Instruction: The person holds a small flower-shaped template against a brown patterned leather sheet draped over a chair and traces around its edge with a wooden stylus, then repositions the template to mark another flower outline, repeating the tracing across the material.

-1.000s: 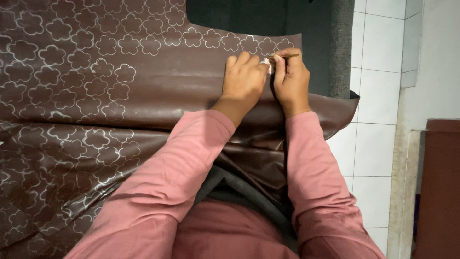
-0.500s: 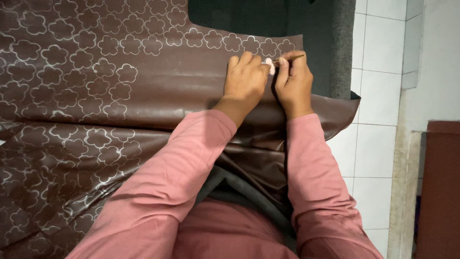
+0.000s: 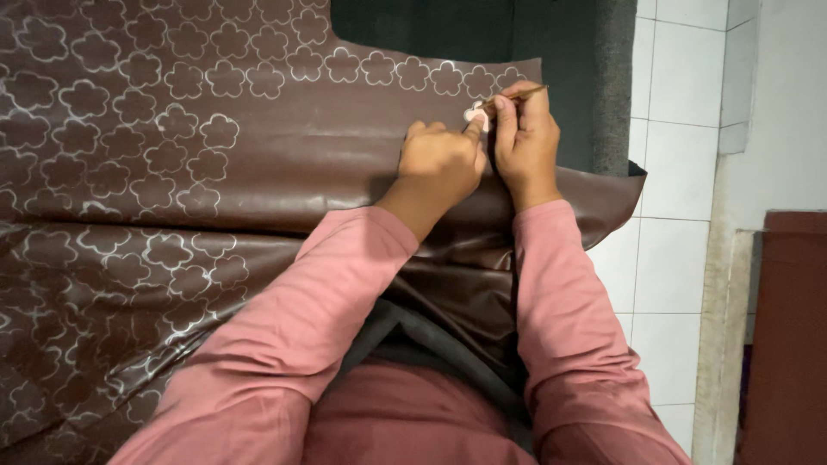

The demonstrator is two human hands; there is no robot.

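Both hands, upper right: my left hand (image 3: 441, 164) pins a small flower template (image 3: 475, 113) to the brown sheet (image 3: 301, 164), my right hand (image 3: 523, 138) pinches a thin marking stick (image 3: 515, 95); a slipping template would likely smear the outline.

We are looking down at a sheet of patterned material (image 3: 258, 172) lying over a padded work surface (image 3: 551, 52), which is showing at twelve to one o'clock. Our left hand (image 3: 439, 164) and right hand (image 3: 525, 142) are resting side by side on the sheet's one o'clock corner, a small template (image 3: 475, 113) lying between their fingertips. A tiled floor (image 3: 672, 258) is lying at three o'clock.
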